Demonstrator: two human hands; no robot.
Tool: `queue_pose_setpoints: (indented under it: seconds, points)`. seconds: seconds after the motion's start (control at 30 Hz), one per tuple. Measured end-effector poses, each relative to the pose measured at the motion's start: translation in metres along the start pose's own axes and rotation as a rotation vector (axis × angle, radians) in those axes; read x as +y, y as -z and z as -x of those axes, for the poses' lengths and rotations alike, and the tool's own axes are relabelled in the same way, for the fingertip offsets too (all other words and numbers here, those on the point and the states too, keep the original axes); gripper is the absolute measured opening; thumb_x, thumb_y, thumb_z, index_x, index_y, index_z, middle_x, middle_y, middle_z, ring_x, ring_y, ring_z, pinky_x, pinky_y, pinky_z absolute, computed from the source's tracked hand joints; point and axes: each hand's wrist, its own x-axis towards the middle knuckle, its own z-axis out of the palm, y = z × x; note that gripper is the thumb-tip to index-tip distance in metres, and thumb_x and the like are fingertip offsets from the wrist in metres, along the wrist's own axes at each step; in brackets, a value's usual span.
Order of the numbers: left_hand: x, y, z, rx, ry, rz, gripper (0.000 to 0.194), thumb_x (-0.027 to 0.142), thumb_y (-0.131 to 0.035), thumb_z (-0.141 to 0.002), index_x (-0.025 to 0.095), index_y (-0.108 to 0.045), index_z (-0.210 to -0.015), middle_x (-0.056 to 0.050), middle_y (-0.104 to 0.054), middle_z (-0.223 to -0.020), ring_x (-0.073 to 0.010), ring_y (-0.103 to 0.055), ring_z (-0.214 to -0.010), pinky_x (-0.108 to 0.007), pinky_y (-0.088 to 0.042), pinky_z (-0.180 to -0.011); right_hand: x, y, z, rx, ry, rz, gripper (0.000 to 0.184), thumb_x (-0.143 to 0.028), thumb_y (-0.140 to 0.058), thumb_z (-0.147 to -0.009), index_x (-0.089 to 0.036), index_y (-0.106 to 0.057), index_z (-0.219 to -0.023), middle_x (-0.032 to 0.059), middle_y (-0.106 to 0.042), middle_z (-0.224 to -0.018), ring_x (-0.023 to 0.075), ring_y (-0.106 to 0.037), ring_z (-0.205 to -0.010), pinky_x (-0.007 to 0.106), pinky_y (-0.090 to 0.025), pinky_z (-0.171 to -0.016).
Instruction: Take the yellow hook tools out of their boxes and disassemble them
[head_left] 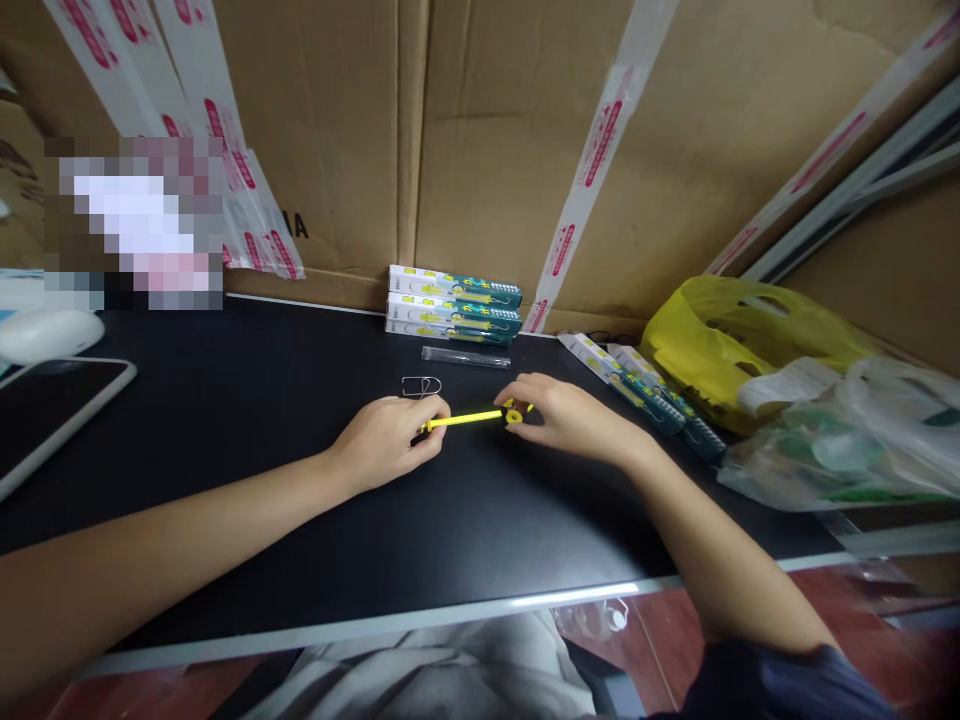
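A thin yellow rod [472, 418] runs level between my two hands, a little above the black table. My left hand [390, 440] pinches its left end between thumb and fingers. At the other end, the fingers of my right hand [562, 420] close around a small black piece with a yellow ring [514, 416]; part of it is hidden by the fingers. A bent metal wire hook [422, 385] shows just beyond my left hand. Behind the rod lies a clear plastic tube [465, 357]. The rod resembles part of the yellow hooked spring scale pictured on the boxes.
Several spring scale boxes [454, 305] are stacked against the cardboard at the back. More boxes [637, 390] lie at the right, beside a yellow plastic bag [720, 340] and a clear bag [847, 440]. A tablet [60, 410] and a white mouse [52, 335] are at the left.
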Motion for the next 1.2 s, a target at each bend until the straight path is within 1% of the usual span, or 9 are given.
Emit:
queue_pose_setpoints:
  seconds: [0.13, 0.3, 0.4, 0.47, 0.53, 0.67, 0.77, 0.93, 1.2]
  points:
    - [-0.001, -0.001, 0.001, -0.016, -0.035, 0.066, 0.012, 0.023, -0.047, -0.089, 0.02, -0.058, -0.09, 0.004, -0.058, -0.064, -0.0112, -0.055, -0.058, -0.024, -0.038, -0.059, -0.01, -0.004, -0.002, 0.069, 0.063, -0.151, 0.025, -0.033, -0.06, -0.086, -0.021, -0.059, -0.108, 0.0039, -0.062, -0.09, 0.0175, -0.056, -0.086, 0.029, -0.043, -0.075]
    - [-0.001, 0.001, 0.0, -0.025, -0.086, 0.079, 0.015, 0.025, -0.046, -0.092, 0.021, -0.06, -0.096, 0.002, -0.063, -0.076, -0.0131, -0.058, -0.069, -0.027, -0.041, -0.067, -0.023, -0.015, -0.006, 0.108, 0.134, -0.148, 0.013, -0.028, -0.055, -0.089, -0.019, -0.065, -0.087, 0.005, -0.06, -0.084, 0.0172, -0.053, -0.08, 0.028, -0.041, -0.071]
    - [0.002, 0.005, 0.0, 0.116, -0.059, 0.013, 0.021, 0.026, -0.048, -0.091, 0.022, -0.057, -0.109, -0.005, -0.063, -0.104, -0.0197, -0.058, -0.096, -0.033, -0.043, -0.081, -0.02, -0.017, -0.008, 0.221, 0.08, -0.085, 0.013, -0.028, -0.055, -0.089, -0.019, -0.065, -0.087, 0.006, -0.057, -0.087, 0.0181, -0.052, -0.083, 0.028, -0.041, -0.07]
    - [0.003, 0.006, 0.001, 0.243, -0.044, -0.007, 0.031, 0.026, -0.051, -0.089, 0.021, -0.051, -0.119, -0.01, -0.054, -0.125, -0.0247, -0.049, -0.117, -0.041, -0.04, -0.094, -0.013, -0.018, -0.011, 0.287, 0.0, -0.038, 0.012, -0.027, -0.055, -0.089, -0.02, -0.064, -0.086, 0.0054, -0.056, -0.086, 0.0179, -0.052, -0.082, 0.027, -0.04, -0.069]
    - [0.005, 0.007, 0.001, 0.282, -0.082, 0.008, 0.033, 0.023, -0.052, -0.087, 0.022, -0.05, -0.12, -0.01, -0.05, -0.132, -0.0258, -0.042, -0.126, -0.044, -0.036, -0.102, -0.004, -0.018, -0.017, 0.314, -0.075, 0.007, 0.01, -0.025, -0.055, -0.088, -0.02, -0.062, -0.085, 0.0042, -0.056, -0.084, 0.017, -0.052, -0.08, 0.027, -0.039, -0.068]
    - [0.004, 0.005, 0.002, 0.092, -0.27, 0.08, 0.017, 0.018, -0.048, -0.088, 0.022, -0.059, -0.1, -0.004, -0.062, -0.113, -0.0187, -0.055, -0.11, -0.036, -0.039, -0.097, 0.015, -0.021, -0.036, 0.273, -0.167, 0.157, 0.008, -0.025, -0.058, -0.086, -0.019, -0.062, -0.083, 0.0033, -0.06, -0.08, 0.0166, -0.053, -0.077, 0.026, -0.035, -0.064]
    - [0.004, 0.003, 0.001, -0.012, -0.33, 0.13, 0.015, 0.016, -0.047, -0.088, 0.021, -0.062, -0.091, -0.002, -0.067, -0.096, -0.0141, -0.06, -0.093, -0.03, -0.043, -0.088, 0.023, -0.024, -0.05, 0.213, -0.184, 0.241, 0.006, -0.024, -0.058, -0.085, -0.02, -0.062, -0.082, 0.0037, -0.063, -0.08, 0.0177, -0.055, -0.079, 0.026, -0.033, -0.062]
    - [0.004, 0.004, 0.0, -0.051, -0.302, 0.144, 0.018, 0.018, -0.045, -0.089, 0.02, -0.063, -0.09, -0.002, -0.068, -0.089, -0.0133, -0.061, -0.085, -0.028, -0.044, -0.081, 0.03, -0.029, -0.067, 0.133, -0.206, 0.287, 0.007, -0.026, -0.06, -0.084, -0.02, -0.063, -0.082, 0.004, -0.067, -0.084, 0.0183, -0.059, -0.081, 0.026, -0.034, -0.061]
    - [0.004, 0.002, 0.0, -0.052, -0.304, 0.155, 0.017, 0.018, -0.045, -0.09, 0.02, -0.062, -0.089, -0.001, -0.068, -0.087, -0.0135, -0.061, -0.082, -0.028, -0.044, -0.081, 0.031, -0.036, -0.079, 0.132, -0.239, 0.335, 0.011, -0.028, -0.062, -0.082, -0.02, -0.059, -0.089, 0.006, -0.066, -0.083, 0.02, -0.061, -0.078, 0.027, -0.03, -0.056]
